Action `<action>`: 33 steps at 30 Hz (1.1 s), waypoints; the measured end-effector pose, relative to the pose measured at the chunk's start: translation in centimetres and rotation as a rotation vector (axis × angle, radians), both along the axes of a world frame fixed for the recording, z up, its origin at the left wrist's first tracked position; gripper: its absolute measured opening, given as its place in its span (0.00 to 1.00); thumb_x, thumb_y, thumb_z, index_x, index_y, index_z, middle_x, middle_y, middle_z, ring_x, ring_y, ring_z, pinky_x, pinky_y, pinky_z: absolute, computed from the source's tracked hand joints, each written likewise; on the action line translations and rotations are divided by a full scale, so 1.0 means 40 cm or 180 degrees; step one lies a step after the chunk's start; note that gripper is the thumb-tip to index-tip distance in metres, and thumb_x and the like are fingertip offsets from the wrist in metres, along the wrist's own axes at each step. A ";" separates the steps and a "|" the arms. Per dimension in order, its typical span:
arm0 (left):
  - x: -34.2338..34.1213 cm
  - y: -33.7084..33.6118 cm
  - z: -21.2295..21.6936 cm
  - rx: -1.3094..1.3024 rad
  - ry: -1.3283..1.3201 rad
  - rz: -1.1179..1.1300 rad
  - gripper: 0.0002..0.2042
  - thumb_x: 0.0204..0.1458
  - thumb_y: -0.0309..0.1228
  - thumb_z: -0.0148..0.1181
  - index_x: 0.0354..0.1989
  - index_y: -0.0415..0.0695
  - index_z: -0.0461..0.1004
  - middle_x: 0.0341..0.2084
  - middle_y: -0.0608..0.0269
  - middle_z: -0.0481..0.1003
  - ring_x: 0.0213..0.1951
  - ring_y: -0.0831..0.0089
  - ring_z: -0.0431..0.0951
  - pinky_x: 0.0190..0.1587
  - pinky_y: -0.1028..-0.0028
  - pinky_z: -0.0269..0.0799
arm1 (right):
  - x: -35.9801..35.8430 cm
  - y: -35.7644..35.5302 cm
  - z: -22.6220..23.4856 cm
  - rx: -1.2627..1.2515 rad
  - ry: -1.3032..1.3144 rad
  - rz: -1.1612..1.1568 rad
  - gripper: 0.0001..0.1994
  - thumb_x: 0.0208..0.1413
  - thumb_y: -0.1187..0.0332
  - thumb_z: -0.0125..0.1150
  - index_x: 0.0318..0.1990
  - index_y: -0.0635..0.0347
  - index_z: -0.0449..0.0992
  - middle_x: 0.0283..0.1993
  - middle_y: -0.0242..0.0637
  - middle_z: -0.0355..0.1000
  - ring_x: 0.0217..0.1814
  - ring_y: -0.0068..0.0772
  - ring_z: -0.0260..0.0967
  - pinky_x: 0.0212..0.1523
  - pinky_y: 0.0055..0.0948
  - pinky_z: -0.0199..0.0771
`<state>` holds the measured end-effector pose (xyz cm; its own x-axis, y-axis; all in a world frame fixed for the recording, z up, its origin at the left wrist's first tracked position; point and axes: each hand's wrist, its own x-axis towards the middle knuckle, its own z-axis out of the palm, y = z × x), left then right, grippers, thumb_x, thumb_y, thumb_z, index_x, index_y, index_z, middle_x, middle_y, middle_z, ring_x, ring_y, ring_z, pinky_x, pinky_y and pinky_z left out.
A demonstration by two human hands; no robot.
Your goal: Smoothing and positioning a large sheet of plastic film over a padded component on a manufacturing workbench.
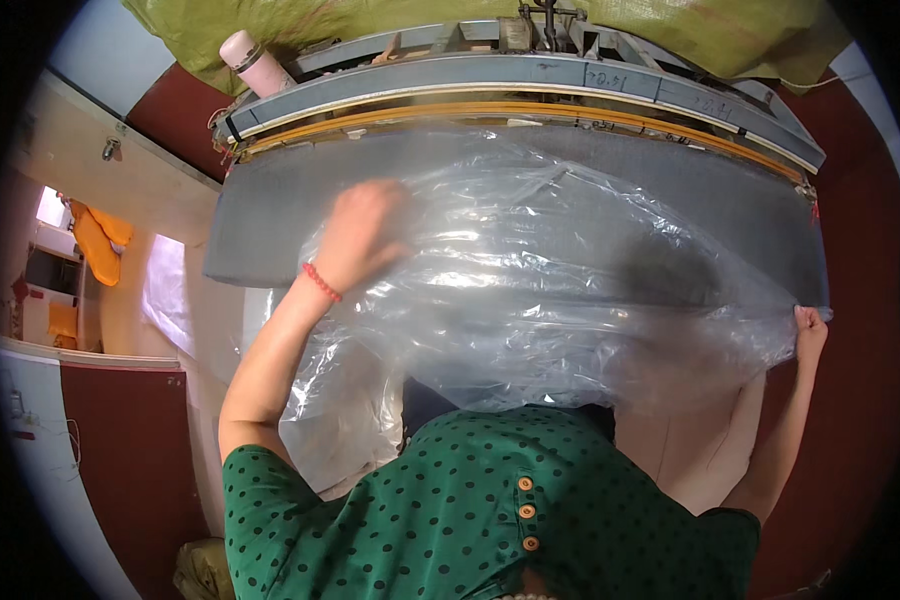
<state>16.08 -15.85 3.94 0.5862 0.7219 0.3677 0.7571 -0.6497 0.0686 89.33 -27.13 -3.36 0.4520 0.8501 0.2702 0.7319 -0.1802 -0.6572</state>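
A large clear plastic sheet [470, 270], wrinkled and shiny, lies over a long grey padded surface [280, 200] and hangs down its near side toward my lap. My left hand [363, 232], with a red bead bracelet [322, 283] on the wrist, is over the sheet's left part. Motion blurs it, but the thumb stands apart from the fingers. At the far right, my right hand [810, 330] pinches the sheet's edge beside the near right corner of the padded surface.
Behind the padding runs a metal frame [470, 78] with an orange strip [450, 112] along it. A pink bottle [255, 65] stands at its left end. Green-yellow cloth [670, 40] covers the back. At left is a pale cabinet door [90, 140]; dark red floor [855, 420] lies at right.
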 end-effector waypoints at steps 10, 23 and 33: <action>-0.026 0.028 -0.035 -0.0856 -0.0868 0.0306 0.27 0.31 0.36 0.65 0.44 0.42 0.65 0.42 0.55 0.65 0.47 0.57 0.63 0.49 0.65 0.57 | 0.017 0.001 -0.024 0.0070 -0.0033 0.0058 0.10 0.49 0.69 0.57 0.21 0.62 0.67 0.19 0.19 0.53 0.23 0.12 0.46 0.23 0.15 0.48; 0.032 0.232 -0.025 -0.1687 -0.2277 0.0935 0.06 0.49 0.30 0.50 0.24 0.42 0.69 0.19 0.65 0.71 0.19 0.75 0.70 0.23 0.74 0.67 | 0.020 -0.009 -0.025 0.0031 0.0452 0.0000 0.09 0.49 0.68 0.57 0.22 0.60 0.69 0.19 0.18 0.55 0.22 0.11 0.47 0.23 0.14 0.48; 0.133 0.278 -0.148 -0.0019 -0.1169 0.0900 0.07 0.42 0.29 0.58 0.22 0.37 0.70 0.20 0.51 0.70 0.26 0.57 0.72 0.27 0.67 0.66 | 0.053 -0.211 -0.002 -0.0223 0.0854 -0.0203 0.08 0.50 0.69 0.56 0.23 0.61 0.70 0.22 0.20 0.62 0.25 0.11 0.54 0.26 0.13 0.54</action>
